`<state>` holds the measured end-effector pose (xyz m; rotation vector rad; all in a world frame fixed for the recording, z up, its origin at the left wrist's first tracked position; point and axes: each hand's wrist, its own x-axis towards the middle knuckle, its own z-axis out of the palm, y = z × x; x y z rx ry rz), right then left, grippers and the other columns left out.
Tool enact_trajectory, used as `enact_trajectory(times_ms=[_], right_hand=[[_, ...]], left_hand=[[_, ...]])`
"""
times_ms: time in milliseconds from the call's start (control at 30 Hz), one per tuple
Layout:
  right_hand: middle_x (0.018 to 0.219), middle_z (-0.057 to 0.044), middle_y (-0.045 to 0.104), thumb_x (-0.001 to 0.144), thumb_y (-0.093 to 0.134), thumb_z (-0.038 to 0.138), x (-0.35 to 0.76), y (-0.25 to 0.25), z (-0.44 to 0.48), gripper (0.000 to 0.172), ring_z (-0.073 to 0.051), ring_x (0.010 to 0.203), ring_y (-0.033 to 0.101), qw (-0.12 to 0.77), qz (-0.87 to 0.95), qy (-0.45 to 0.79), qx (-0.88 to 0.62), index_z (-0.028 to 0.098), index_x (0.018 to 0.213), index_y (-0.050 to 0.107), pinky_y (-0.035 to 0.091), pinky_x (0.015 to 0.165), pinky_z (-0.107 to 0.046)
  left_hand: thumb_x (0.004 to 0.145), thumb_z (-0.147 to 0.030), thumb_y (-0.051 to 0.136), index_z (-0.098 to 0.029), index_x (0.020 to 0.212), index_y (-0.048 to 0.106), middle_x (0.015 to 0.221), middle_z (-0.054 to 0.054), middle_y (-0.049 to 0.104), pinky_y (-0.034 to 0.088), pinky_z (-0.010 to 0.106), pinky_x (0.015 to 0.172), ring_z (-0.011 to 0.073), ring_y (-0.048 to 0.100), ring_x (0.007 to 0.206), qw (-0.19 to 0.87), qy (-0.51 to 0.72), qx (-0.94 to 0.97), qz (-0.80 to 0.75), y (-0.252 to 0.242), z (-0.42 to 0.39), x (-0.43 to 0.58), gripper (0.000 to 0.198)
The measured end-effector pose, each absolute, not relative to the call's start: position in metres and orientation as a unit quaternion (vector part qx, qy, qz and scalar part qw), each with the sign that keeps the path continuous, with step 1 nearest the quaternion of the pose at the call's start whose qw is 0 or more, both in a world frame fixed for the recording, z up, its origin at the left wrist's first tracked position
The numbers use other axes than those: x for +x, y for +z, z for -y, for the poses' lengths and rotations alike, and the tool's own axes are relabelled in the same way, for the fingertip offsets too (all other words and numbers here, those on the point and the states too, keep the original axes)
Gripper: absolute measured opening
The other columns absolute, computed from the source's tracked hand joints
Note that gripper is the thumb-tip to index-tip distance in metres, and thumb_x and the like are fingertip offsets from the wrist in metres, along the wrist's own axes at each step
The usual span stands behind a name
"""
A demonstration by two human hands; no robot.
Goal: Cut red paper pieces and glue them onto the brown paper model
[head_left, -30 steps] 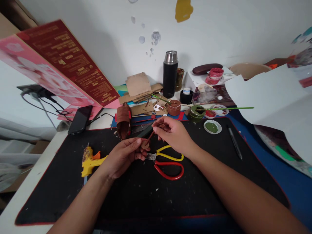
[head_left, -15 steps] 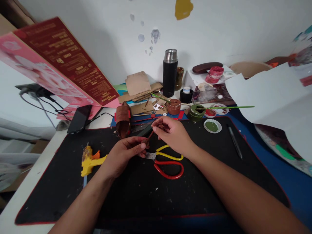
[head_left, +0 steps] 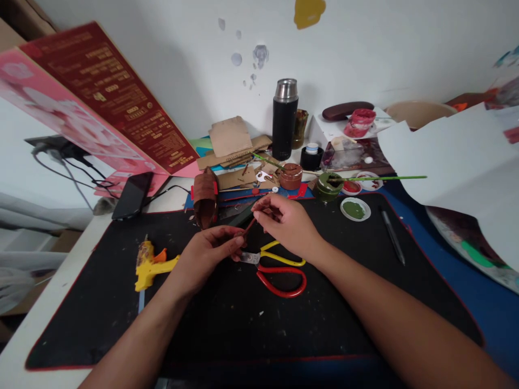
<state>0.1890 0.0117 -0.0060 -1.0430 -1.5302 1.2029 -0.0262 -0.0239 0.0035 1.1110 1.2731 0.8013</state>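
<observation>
Between my two hands is a thin brown strip (head_left: 250, 225), slanting up to the right. My left hand (head_left: 213, 249) pinches its lower end between thumb and fingers. At its upper end, my right hand (head_left: 286, 221) is closed on it with the fingertips. Scissors (head_left: 281, 282) with one red and one yellow handle lie on the black mat (head_left: 324, 329) just under my hands, their blades partly hidden by the left fingers. A brown curved piece (head_left: 206, 200) stands behind my left hand. To the left lies a yellow glue gun (head_left: 149, 266).
Open jars of brown paint (head_left: 291, 177) and green paint (head_left: 327, 187) with brushes stand behind the mat, near a black flask (head_left: 284, 124) and cardboard scraps (head_left: 230, 139). A lid with green paint (head_left: 355, 209) and a pen (head_left: 392, 236) lie at right, a phone (head_left: 133, 195) at left.
The view has shifted very slightly. Both hands keep the brown strip in nearly the same place, and nothing was let go.
</observation>
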Motion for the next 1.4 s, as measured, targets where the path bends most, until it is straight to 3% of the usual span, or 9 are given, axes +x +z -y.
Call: enact_trajectory(times_ms=[267, 533, 767, 867, 1033, 1267, 1400], right_hand=[[0.099, -0.005, 0.072, 0.095, 0.068, 0.032, 0.191, -0.008, -0.013, 0.017, -0.017, 0.080, 0.067, 0.434, 0.625, 0.497, -0.416, 0.022, 0.109, 0.068, 0.055, 0.065, -0.031], [0.097, -0.005, 0.071, 0.094, 0.071, 0.044, 0.196, 0.000, -0.018, 0.031, -0.015, 0.069, 0.063, 0.455, 0.570, 0.551, -0.406, 0.021, 0.114, 0.066, 0.053, 0.059, -0.029], [0.069, 0.002, 0.065, 0.099, 0.065, 0.038, 0.202, -0.002, -0.021, 0.018, -0.013, 0.055, 0.059, 0.407, 0.605, 0.492, -0.476, 0.021, 0.095, 0.066, 0.048, 0.056, -0.028], [0.071, 0.002, 0.065, 0.098, 0.066, 0.037, 0.201, -0.002, -0.019, 0.018, -0.013, 0.052, 0.058, 0.371, 0.642, 0.450, -0.497, 0.021, 0.091, 0.067, 0.044, 0.054, -0.027], [0.073, 0.001, 0.070, 0.097, 0.073, 0.032, 0.200, 0.001, -0.016, 0.017, -0.014, 0.062, 0.058, 0.320, 0.709, 0.398, -0.487, 0.019, 0.085, 0.072, 0.040, 0.060, -0.027], [0.079, 0.001, 0.072, 0.094, 0.079, 0.028, 0.198, -0.003, -0.015, 0.012, -0.015, 0.071, 0.060, 0.307, 0.726, 0.405, -0.463, 0.020, 0.087, 0.072, 0.041, 0.065, -0.028], [0.075, 0.001, 0.069, 0.094, 0.078, 0.036, 0.199, -0.003, -0.014, 0.022, -0.015, 0.066, 0.057, 0.301, 0.730, 0.389, -0.474, 0.020, 0.082, 0.069, 0.039, 0.061, -0.028]], left_hand=[[0.075, -0.051, 0.091, -0.019, 0.100, 0.082, 0.072, 0.001, 0.076, 0.051, 0.026, 0.067, 0.0143, 0.066, 0.063, 0.572, 0.345, 0.489, -0.561, 0.004, 0.023, -0.027, 0.041], [0.066, -0.052, 0.097, -0.018, 0.093, 0.083, 0.075, 0.003, 0.077, 0.054, 0.025, 0.063, 0.0149, 0.067, 0.064, 0.573, 0.394, 0.448, -0.563, 0.011, 0.022, -0.029, 0.045], [0.059, -0.048, 0.102, -0.016, 0.085, 0.082, 0.074, 0.004, 0.077, 0.055, 0.021, 0.059, 0.0119, 0.066, 0.060, 0.597, 0.474, 0.375, -0.527, 0.017, 0.020, -0.029, 0.046], [0.058, -0.048, 0.102, -0.017, 0.085, 0.083, 0.074, 0.004, 0.077, 0.055, 0.021, 0.059, 0.0117, 0.067, 0.060, 0.604, 0.474, 0.376, -0.519, 0.017, 0.020, -0.030, 0.046], [0.060, -0.048, 0.102, -0.017, 0.087, 0.083, 0.075, 0.004, 0.078, 0.056, 0.022, 0.061, 0.0121, 0.068, 0.061, 0.601, 0.474, 0.387, -0.514, 0.016, 0.020, -0.031, 0.046], [0.061, -0.048, 0.101, -0.017, 0.089, 0.084, 0.076, 0.004, 0.078, 0.056, 0.023, 0.061, 0.0128, 0.067, 0.062, 0.601, 0.476, 0.388, -0.512, 0.015, 0.020, -0.032, 0.046], [0.063, -0.048, 0.101, -0.017, 0.091, 0.084, 0.077, 0.004, 0.078, 0.057, 0.022, 0.061, 0.0128, 0.068, 0.063, 0.604, 0.474, 0.393, -0.506, 0.015, 0.020, -0.032, 0.045]])
